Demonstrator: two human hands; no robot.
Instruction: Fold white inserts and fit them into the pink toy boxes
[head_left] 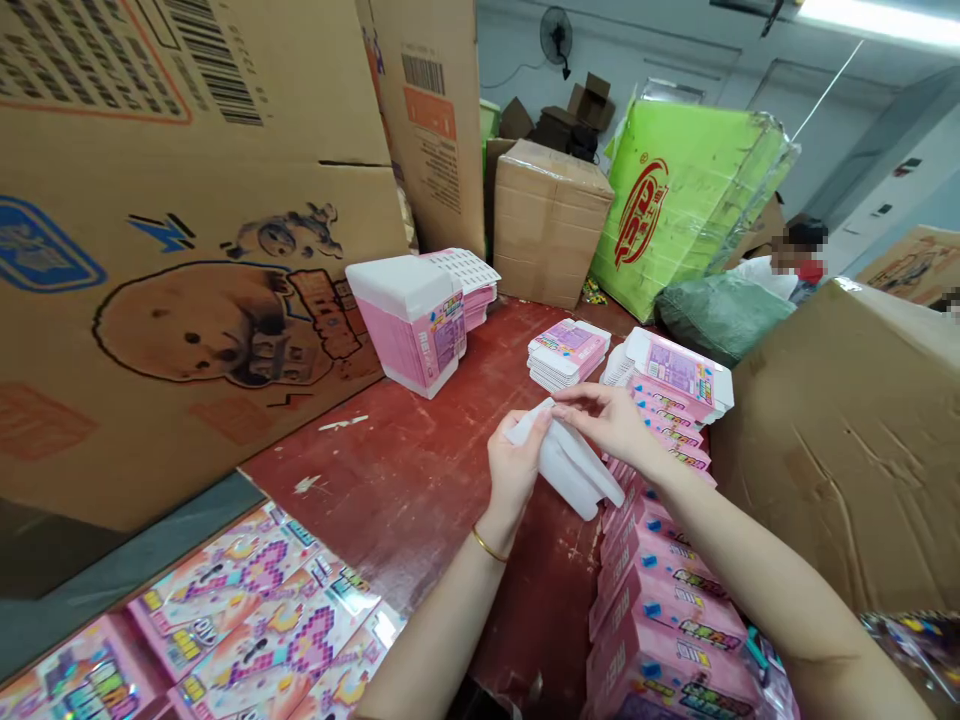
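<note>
Over the middle of the red table, a small carton (571, 468) is held with its plain white side toward me; it looks partly folded. My left hand (516, 455), with a gold bangle at the wrist, grips its left end, thumb on top. At the upper edge, my right hand (604, 420) pinches a flap between thumb and fingers. Just beyond the hands lies a stack of flat pink cartons (568, 350). Below my right forearm runs a row of pink boxes (671, 600), with more flat cartons (679, 368) at its far end.
A large printed cardboard box (187, 300) walls off the left. Pink-and-white stacked cartons (420, 325) stand at the back left of the red table (420, 480). Behind are a brown box (551, 220) and a green box (682, 190). Another carton (840, 450) borders the right. Someone sits farther back.
</note>
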